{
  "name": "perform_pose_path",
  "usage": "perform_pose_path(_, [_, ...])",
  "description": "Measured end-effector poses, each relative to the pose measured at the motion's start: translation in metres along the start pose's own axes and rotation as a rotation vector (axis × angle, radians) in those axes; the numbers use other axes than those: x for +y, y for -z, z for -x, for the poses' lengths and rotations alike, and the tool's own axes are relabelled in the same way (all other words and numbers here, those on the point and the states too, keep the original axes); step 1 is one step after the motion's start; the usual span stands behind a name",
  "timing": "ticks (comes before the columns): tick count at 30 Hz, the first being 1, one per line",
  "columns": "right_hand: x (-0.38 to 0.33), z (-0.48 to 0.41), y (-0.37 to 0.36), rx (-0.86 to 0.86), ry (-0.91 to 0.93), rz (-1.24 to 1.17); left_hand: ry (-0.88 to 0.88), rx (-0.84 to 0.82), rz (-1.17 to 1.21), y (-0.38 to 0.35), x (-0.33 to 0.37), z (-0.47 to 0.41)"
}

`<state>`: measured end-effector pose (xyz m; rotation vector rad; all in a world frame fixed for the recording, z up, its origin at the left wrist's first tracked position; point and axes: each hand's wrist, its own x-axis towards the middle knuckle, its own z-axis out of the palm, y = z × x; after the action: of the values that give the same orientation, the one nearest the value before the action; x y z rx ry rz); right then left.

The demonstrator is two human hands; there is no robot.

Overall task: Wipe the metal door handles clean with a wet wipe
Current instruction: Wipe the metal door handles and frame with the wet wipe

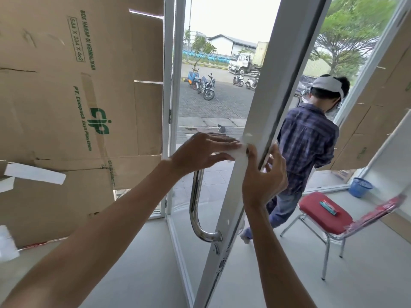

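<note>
left hand (204, 152) fingers straight, pressing wet wipe (239, 151) on door frame (275, 85), just above the metal handle (195, 207). right hand (264, 176) grips the door frame edge beside the wet wipe.

Both our arms reach forward, hands raised.
Our left hand (204, 150) lies flat, fingers straight; our right hand (264, 176) curls its fingers round the door edge (271, 96), thumb upright.

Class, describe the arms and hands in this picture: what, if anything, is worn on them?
The left hand and right hand are ungloved, with no rings, watch or bracelet. Above the wrists nothing is worn either: no sleeve shows anywhere in the frame.
</note>
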<state>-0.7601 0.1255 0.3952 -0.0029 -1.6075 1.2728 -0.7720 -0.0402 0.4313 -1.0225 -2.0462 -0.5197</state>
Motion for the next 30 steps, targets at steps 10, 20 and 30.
perform_pose_path(10, [0.002, -0.006, 0.003, 0.011, 0.001, 0.012, 0.122, 0.084, 0.118, -0.001, -0.022, 0.004])
perform_pose_path(20, [-0.004, -0.005, 0.004, -0.015, -0.023, 0.034, 0.379, 0.243, 0.344, -0.01, -0.03, 0.027])
perform_pose_path(30, [-0.001, -0.006, 0.003, -0.012, -0.02, 0.031, 0.711, 0.399, 0.766, -0.028, -0.036, 0.04])
